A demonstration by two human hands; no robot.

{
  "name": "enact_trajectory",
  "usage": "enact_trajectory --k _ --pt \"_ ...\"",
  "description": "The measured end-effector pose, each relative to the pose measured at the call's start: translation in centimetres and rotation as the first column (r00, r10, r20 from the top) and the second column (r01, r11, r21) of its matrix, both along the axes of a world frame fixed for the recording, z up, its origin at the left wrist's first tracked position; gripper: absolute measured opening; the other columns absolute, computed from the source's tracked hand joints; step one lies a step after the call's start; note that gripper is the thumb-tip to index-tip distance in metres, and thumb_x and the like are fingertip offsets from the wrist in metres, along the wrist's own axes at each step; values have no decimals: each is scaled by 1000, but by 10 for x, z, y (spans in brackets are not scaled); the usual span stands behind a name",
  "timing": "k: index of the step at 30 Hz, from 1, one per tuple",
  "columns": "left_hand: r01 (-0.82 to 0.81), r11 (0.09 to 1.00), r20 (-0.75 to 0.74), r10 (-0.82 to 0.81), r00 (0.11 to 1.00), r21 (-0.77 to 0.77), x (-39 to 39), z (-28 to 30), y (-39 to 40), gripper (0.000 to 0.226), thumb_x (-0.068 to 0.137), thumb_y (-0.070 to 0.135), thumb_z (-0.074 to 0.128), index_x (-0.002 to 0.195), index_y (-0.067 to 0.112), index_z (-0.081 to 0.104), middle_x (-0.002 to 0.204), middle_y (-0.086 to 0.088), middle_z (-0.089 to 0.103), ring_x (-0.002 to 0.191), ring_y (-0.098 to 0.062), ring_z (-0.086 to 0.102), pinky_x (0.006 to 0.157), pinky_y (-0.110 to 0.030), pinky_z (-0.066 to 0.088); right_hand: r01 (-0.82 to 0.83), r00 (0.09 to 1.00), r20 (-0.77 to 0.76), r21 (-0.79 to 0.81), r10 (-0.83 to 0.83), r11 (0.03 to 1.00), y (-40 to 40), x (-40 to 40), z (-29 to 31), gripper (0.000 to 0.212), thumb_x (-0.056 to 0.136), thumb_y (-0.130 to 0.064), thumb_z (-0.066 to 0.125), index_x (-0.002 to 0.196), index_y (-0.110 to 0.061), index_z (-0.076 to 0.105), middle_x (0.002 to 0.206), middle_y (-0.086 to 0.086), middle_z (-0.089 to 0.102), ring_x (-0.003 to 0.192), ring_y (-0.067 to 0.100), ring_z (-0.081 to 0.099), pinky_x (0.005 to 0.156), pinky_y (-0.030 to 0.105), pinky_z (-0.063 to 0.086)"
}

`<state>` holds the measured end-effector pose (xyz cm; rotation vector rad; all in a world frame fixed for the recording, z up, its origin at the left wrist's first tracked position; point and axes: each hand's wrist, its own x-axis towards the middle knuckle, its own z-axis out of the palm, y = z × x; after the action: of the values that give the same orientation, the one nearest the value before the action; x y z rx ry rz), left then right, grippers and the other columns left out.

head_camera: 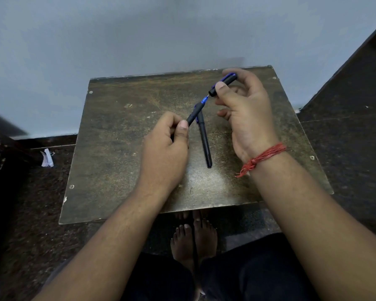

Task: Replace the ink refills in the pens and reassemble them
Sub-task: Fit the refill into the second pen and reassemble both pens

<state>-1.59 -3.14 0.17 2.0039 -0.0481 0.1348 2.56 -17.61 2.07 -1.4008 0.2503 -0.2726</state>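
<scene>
Pen sits at the centre of the frame, its blue tip bare, pinched by the left hand at its lower end. Its cap, just off the tip, is pinched by the right hand. A second pen lies capped on the worn table between the hands.

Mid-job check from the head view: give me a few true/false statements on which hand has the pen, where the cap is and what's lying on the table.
1. The left hand holds a pen. True.
2. The cap is fully on that pen's tip. False: it sits just off the tip.
3. The right hand pinches the cap. True.
4. The second pen stands upright. False: it lies flat on the table.
</scene>
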Motion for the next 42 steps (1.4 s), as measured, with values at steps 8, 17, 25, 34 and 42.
enact_trajectory --k 8,17,25,34,42 --pt "-12 999 -2 12 1000 -38 2 -2 2 29 106 22 50 78 29 51 68 7 57 59 -3 48 57 -20 37 -196 980 8 -197 201 961 10 -4 -3 31 90 -9 68 119 -16 64 79 8 52 77 17 55 68 27 50" --pt "-91 995 14 91 996 -33 1 -8 6 24 103 18 52 80 24 52 68 7 55 59 -7 46 55 -23 36 -160 986 5 -252 166 954 33 -7 -13 24 86 -16 68 106 -25 58 74 5 58 70 19 56 72 47 54" --pt "-118 992 -18 117 993 -35 0 -9 3 26 105 20 51 79 29 49 68 9 55 58 -6 45 56 -26 35 -144 988 2 -304 152 942 38 -6 -14 28 90 -14 65 116 -20 59 74 2 55 68 12 53 72 41 53" --pt "-23 989 97 9 995 149 0 -5 0 9 99 28 54 94 23 59 81 8 67 73 -9 62 65 -29 44 -111 991 22 -406 131 907 29 -3 -9 38 93 -16 64 130 -23 62 75 8 56 70 13 56 73 32 53" --pt "-116 938 102 87 991 326 6 -3 3 14 93 35 61 81 29 56 65 13 59 69 -10 59 94 -51 49 -114 993 -43 -518 107 848 12 1 -7 34 95 -24 63 129 -23 59 78 -5 65 67 1 56 68 22 46"
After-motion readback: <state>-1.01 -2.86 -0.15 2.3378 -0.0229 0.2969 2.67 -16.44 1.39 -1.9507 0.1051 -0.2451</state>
